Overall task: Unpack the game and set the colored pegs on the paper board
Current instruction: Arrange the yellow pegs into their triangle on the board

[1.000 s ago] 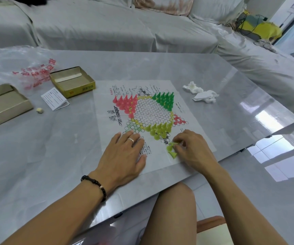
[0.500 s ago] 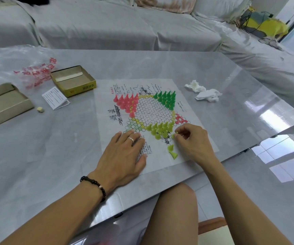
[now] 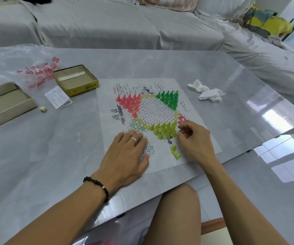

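The paper board (image 3: 160, 110) lies flat on the grey table. Red pegs (image 3: 129, 103) fill its upper left corner and dark green pegs (image 3: 170, 98) its upper right. A cluster of yellow-green pegs (image 3: 164, 129) stands at the lower middle. Two loose yellow-green pegs (image 3: 175, 152) lie on the paper below the cluster. My left hand (image 3: 126, 156) rests flat on the paper's lower left, fingers spread. My right hand (image 3: 194, 138) pinches its fingertips at the right edge of the yellow-green cluster, on a peg there.
An open yellow box (image 3: 76, 79) and its lid (image 3: 5, 103) sit at the left, with a folded leaflet (image 3: 58, 97), a small die (image 3: 43, 109) and a plastic bag (image 3: 19, 68). Crumpled tissues (image 3: 207, 92) lie right of the board. A covered sofa stands behind.
My right hand lifted a yellow-green peg from the loose ones near the paper's lower edge and carried it up to the cluster. My left hand stayed flat on the paper.
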Demonstrator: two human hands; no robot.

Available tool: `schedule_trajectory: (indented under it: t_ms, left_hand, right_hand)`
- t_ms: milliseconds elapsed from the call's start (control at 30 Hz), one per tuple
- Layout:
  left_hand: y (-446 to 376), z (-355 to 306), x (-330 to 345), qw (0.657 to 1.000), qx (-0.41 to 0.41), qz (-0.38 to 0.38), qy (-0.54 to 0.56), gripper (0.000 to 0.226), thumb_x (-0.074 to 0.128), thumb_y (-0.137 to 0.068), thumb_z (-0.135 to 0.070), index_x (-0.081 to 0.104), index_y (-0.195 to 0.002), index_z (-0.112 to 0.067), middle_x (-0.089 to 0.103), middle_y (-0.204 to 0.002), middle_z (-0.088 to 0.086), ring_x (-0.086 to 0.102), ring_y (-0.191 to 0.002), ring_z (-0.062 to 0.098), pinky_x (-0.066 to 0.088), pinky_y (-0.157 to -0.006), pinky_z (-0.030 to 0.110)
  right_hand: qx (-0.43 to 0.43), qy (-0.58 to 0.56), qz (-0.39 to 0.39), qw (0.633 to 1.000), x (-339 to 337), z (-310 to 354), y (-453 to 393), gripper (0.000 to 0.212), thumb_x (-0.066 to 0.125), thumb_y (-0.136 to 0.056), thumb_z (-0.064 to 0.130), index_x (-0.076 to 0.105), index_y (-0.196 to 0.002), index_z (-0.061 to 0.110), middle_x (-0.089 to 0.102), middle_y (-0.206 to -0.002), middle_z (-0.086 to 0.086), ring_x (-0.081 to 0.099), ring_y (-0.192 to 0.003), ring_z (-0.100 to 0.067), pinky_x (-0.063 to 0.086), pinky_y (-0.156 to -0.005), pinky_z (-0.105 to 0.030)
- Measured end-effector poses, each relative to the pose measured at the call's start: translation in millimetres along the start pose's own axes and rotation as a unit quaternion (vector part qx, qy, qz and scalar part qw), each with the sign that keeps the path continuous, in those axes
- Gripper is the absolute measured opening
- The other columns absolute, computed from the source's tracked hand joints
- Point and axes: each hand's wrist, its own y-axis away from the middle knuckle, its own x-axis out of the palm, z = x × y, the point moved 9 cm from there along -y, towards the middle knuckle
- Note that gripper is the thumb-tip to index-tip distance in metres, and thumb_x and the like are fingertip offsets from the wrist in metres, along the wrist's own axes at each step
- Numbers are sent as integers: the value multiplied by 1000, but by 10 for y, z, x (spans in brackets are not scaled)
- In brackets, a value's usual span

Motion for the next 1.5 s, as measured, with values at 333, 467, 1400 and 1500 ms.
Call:
schedule_trajectory:
  t_ms: [333,467,1400,1500]
  left_hand:
    - [6,3,-2,1000,0,2,-3,50,41,-92,-44,58,-128,-15,58,-132,6,46,-130,26,33,-110,44]
    - [-5,-8,-3,1000,2,4,2,50,41,-91,-44,59,-127,-14,58,-131,6,46,-130,26,34,-110,44]
    - [7,-7,-23,1000,5,-4,3,48,43,-90,-43,60,-124,-14,59,-129,6,47,-127,26,35,-108,43]
    - [10,-8,-21,1000,5,-4,2,48,43,-90,-43,59,-125,-14,59,-130,6,47,-128,25,34,-109,43]
  right_hand:
    - [-17,1,64,998,-5,12,314,8,70,-78,19,72,-85,22,66,-78,11,58,-73,-5,43,-66,-16]
    - [-29,24,74,997,55,56,323,5,69,-83,19,73,-85,22,66,-79,13,58,-72,-3,45,-67,-18]
    - [-22,122,150,981,95,65,365,18,62,-83,16,74,-98,17,62,-89,10,53,-77,-4,45,-73,-22]
    - [-29,108,136,984,82,99,338,14,60,-87,16,72,-95,19,61,-84,13,54,-75,-2,44,-71,-22]
